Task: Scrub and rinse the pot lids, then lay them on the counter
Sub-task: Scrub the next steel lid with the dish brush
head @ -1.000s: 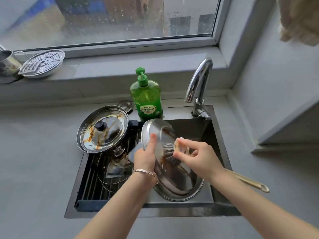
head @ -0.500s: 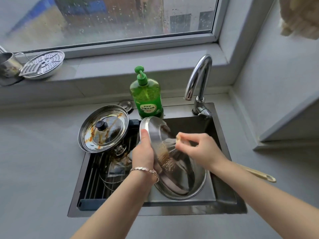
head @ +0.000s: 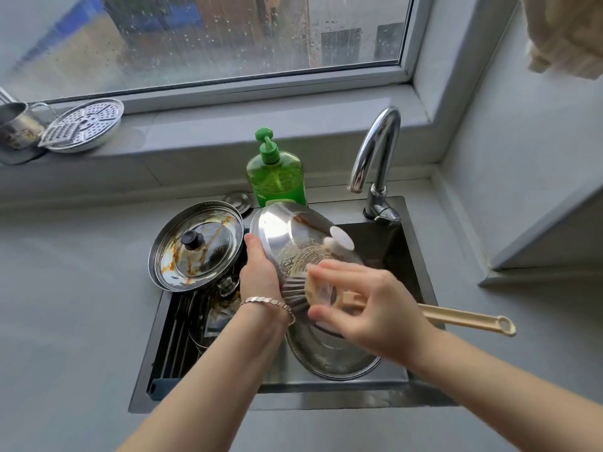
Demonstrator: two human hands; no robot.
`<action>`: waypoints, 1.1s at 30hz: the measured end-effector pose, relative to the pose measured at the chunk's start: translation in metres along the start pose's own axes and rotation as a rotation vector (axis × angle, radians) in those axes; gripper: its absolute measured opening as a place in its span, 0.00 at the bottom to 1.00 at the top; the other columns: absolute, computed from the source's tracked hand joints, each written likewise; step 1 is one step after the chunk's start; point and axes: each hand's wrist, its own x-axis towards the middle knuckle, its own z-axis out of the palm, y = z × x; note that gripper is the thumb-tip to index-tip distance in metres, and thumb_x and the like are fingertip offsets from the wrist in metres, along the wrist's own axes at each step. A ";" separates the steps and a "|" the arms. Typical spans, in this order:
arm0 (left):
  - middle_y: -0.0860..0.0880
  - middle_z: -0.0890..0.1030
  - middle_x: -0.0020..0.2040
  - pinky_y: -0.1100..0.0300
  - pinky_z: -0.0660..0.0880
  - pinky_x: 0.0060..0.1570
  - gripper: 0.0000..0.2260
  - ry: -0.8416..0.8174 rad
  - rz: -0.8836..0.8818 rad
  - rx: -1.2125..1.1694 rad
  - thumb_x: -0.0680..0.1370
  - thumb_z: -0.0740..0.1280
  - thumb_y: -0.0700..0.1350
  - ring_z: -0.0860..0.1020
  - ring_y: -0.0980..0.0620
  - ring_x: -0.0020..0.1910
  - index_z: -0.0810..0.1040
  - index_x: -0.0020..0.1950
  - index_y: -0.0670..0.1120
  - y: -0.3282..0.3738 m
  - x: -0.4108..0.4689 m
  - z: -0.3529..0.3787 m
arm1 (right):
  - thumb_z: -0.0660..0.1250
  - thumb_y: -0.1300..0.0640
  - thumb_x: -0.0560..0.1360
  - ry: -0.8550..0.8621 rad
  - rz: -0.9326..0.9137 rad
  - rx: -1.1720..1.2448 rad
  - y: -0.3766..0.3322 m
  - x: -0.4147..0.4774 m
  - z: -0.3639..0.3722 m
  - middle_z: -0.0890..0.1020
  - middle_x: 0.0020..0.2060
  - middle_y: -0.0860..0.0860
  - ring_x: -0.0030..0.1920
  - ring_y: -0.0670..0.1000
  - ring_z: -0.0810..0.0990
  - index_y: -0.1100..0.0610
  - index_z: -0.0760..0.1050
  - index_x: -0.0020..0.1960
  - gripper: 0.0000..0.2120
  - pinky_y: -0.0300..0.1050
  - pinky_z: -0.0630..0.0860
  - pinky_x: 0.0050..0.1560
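Observation:
A large steel pot lid (head: 287,236) with a white knob stands tilted over the sink (head: 414,256). My left hand (head: 259,272) grips its left rim. My right hand (head: 365,305) holds the head of a beige long-handled scrub brush (head: 463,321), whose bristles press on the lid's domed side near its lower middle. A second steel lid with a black knob (head: 195,246), streaked with orange residue, leans at the sink's left edge. A glass lid (head: 212,318) lies below it in the sink's left part.
A green dish-soap pump bottle (head: 277,177) stands behind the sink, next to a chrome tap (head: 375,164). On the window sill at the far left sit a perforated steamer plate (head: 85,125) and a metal cup (head: 16,125). Grey counter (head: 65,305) lies on both sides.
My right hand has dragged the brush down toward the lid's lower part. The lid now shows its white knob, and the view has shifted slightly.

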 end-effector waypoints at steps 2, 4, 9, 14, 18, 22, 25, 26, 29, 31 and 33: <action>0.46 0.81 0.51 0.43 0.75 0.56 0.39 -0.007 -0.064 -0.116 0.60 0.58 0.74 0.80 0.43 0.51 0.77 0.55 0.45 -0.004 0.002 -0.002 | 0.73 0.48 0.68 0.104 0.163 0.010 0.016 0.014 -0.012 0.82 0.48 0.41 0.30 0.31 0.74 0.45 0.77 0.60 0.21 0.26 0.67 0.32; 0.43 0.83 0.48 0.44 0.77 0.53 0.30 0.005 -0.105 -0.161 0.63 0.61 0.71 0.82 0.42 0.47 0.78 0.48 0.47 -0.005 -0.002 0.000 | 0.73 0.52 0.69 0.171 0.298 0.033 0.026 0.021 -0.018 0.82 0.44 0.41 0.26 0.35 0.72 0.48 0.79 0.59 0.18 0.28 0.64 0.30; 0.42 0.82 0.52 0.45 0.77 0.54 0.31 0.011 -0.128 -0.239 0.69 0.59 0.69 0.81 0.42 0.49 0.77 0.56 0.45 -0.002 -0.001 -0.004 | 0.71 0.41 0.64 -0.043 0.037 0.010 0.004 -0.012 0.002 0.79 0.57 0.39 0.49 0.31 0.77 0.38 0.75 0.59 0.24 0.28 0.72 0.50; 0.44 0.82 0.48 0.44 0.77 0.53 0.22 0.034 -0.112 -0.241 0.71 0.61 0.67 0.81 0.43 0.46 0.75 0.44 0.47 -0.001 -0.004 -0.002 | 0.72 0.52 0.70 0.118 0.319 0.000 0.030 0.015 -0.020 0.82 0.47 0.41 0.27 0.31 0.72 0.48 0.77 0.61 0.19 0.29 0.65 0.31; 0.45 0.82 0.49 0.46 0.77 0.53 0.22 0.048 -0.131 -0.242 0.73 0.60 0.66 0.81 0.45 0.45 0.76 0.45 0.47 -0.001 -0.001 -0.003 | 0.74 0.51 0.67 -0.093 0.086 0.041 0.014 -0.011 -0.005 0.78 0.57 0.40 0.50 0.31 0.76 0.45 0.76 0.61 0.23 0.30 0.73 0.53; 0.47 0.80 0.42 0.52 0.77 0.46 0.19 0.103 -0.128 -0.284 0.75 0.61 0.63 0.80 0.48 0.39 0.75 0.45 0.47 -0.001 -0.004 -0.004 | 0.72 0.51 0.70 0.088 0.361 0.029 0.047 0.007 -0.021 0.82 0.54 0.44 0.39 0.34 0.76 0.48 0.76 0.62 0.20 0.29 0.69 0.40; 0.48 0.80 0.43 0.55 0.78 0.43 0.19 0.149 -0.143 -0.293 0.75 0.61 0.63 0.79 0.50 0.40 0.73 0.46 0.47 0.001 -0.005 -0.001 | 0.73 0.50 0.68 0.047 0.244 0.083 0.029 -0.005 -0.005 0.82 0.54 0.44 0.41 0.33 0.78 0.46 0.76 0.62 0.22 0.28 0.72 0.43; 0.49 0.79 0.41 0.58 0.77 0.38 0.18 0.175 -0.146 -0.319 0.76 0.61 0.62 0.78 0.52 0.37 0.73 0.47 0.46 0.002 -0.006 -0.001 | 0.73 0.47 0.67 0.011 0.170 0.071 0.020 -0.012 0.001 0.80 0.57 0.43 0.49 0.33 0.77 0.44 0.76 0.61 0.23 0.29 0.73 0.50; 0.51 0.77 0.40 0.62 0.71 0.29 0.18 0.239 -0.170 -0.390 0.78 0.59 0.58 0.75 0.53 0.35 0.71 0.57 0.44 0.006 -0.010 0.000 | 0.72 0.44 0.66 0.053 0.200 0.019 0.027 -0.015 -0.003 0.78 0.59 0.41 0.59 0.40 0.76 0.42 0.76 0.61 0.23 0.44 0.75 0.60; 0.49 0.79 0.47 0.63 0.70 0.28 0.20 0.292 -0.187 -0.411 0.79 0.57 0.58 0.75 0.51 0.38 0.72 0.60 0.43 0.009 -0.013 0.000 | 0.73 0.48 0.68 0.126 0.296 0.012 0.036 -0.012 -0.008 0.79 0.58 0.41 0.58 0.43 0.77 0.45 0.76 0.62 0.23 0.50 0.76 0.58; 0.48 0.79 0.53 0.63 0.70 0.29 0.22 0.330 -0.208 -0.408 0.79 0.57 0.58 0.75 0.50 0.42 0.73 0.62 0.42 0.010 -0.016 0.004 | 0.73 0.50 0.68 0.191 0.254 -0.039 0.031 -0.013 -0.002 0.79 0.56 0.39 0.57 0.44 0.78 0.47 0.76 0.62 0.22 0.49 0.77 0.58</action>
